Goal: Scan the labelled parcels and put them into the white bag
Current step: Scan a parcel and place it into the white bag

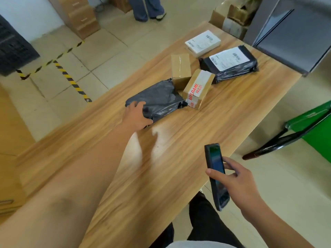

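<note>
My left hand (137,116) reaches across the wooden table (179,149) and grips the near corner of a black plastic parcel (159,99) lying flat, no label showing. My right hand (236,183) holds a dark handheld scanner (215,174) upright off the table's right edge. Beyond the black parcel stand a plain cardboard box (180,69) and a tilted box with red printed tape (198,88). Farther back lie a black parcel with a white label (230,63) and a white labelled parcel (203,42). The white bag is not in view.
A grey cabinet (293,31) stands at the table's far right. A green frame on black legs (308,127) sits on the floor to the right. Yellow-black tape (71,80) marks the floor on the left. A person's legs (146,8) and cardboard boxes are at the back.
</note>
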`<state>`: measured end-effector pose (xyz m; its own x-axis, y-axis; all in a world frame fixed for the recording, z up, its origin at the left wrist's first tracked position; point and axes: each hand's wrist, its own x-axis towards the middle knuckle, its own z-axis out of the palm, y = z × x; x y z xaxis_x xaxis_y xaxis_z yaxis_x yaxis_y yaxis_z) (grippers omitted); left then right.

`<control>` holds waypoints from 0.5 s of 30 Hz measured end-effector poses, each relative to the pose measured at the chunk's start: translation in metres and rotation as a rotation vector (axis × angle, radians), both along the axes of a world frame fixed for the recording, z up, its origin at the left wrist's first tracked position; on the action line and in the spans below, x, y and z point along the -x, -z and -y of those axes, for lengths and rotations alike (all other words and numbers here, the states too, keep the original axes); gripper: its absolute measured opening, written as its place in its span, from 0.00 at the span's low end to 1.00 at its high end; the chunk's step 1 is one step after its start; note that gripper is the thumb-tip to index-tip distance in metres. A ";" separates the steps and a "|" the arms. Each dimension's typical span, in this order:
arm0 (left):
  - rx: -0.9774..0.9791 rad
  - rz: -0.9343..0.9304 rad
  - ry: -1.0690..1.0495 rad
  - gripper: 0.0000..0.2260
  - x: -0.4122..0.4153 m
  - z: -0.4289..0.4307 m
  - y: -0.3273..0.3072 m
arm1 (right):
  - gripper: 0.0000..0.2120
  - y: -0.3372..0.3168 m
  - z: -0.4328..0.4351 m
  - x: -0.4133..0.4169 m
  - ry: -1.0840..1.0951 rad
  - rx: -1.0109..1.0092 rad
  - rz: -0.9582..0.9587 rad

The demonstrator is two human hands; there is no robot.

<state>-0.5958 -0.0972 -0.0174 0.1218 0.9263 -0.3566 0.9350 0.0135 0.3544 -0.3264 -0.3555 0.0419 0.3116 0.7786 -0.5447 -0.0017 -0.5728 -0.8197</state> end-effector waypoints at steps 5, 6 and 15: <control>0.010 -0.132 0.028 0.48 -0.028 -0.043 0.004 | 0.23 0.021 -0.032 -0.028 0.007 0.008 -0.050; 0.013 -0.155 0.027 0.49 -0.031 -0.049 0.006 | 0.22 0.025 -0.037 -0.033 0.011 0.010 -0.059; 0.056 -0.302 0.051 0.54 -0.045 -0.072 0.026 | 0.29 0.057 -0.072 -0.063 -0.009 0.040 -0.110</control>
<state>-0.5508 -0.0254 -0.0429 0.0484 0.8994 -0.4344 0.9979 -0.0245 0.0605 -0.2629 -0.2837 -0.0149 0.2413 0.7580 -0.6060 -0.0846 -0.6056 -0.7912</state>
